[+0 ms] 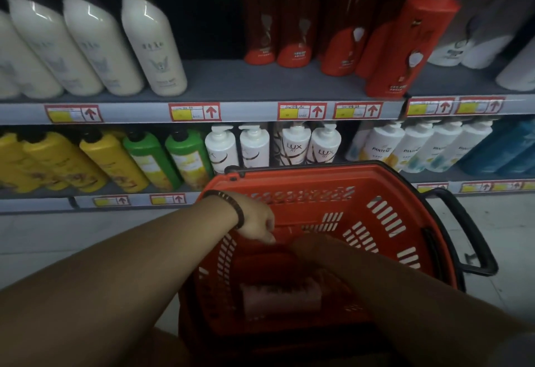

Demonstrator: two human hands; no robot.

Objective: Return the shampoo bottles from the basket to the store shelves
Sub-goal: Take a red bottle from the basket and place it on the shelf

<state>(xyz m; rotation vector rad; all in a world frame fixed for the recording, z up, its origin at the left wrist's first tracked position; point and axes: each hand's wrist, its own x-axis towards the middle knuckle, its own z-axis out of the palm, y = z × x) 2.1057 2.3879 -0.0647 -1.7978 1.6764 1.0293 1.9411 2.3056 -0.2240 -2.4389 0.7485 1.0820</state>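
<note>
Both hands reach into the red slotted plastic shopping basket [385, 222], which stands at 5 o'clock below the grey metal store shelves [231, 80], close enough, I judge, for a short lift. Inside lies one red plastic shampoo bottle [269, 268] on its side, pale label [282, 297] up; nothing else can be made out in the dim light. My left hand [256, 222], wearing a dark bead bracelet [231, 201], dips at the bottle's 12 o'clock end. My right hand [309, 248] sits just beside it, in shadow. I cannot tell whether either hand's fingers grip. Similar red pump bottles [341, 51] stand at 1 o'clock on the upper shelf.
</note>
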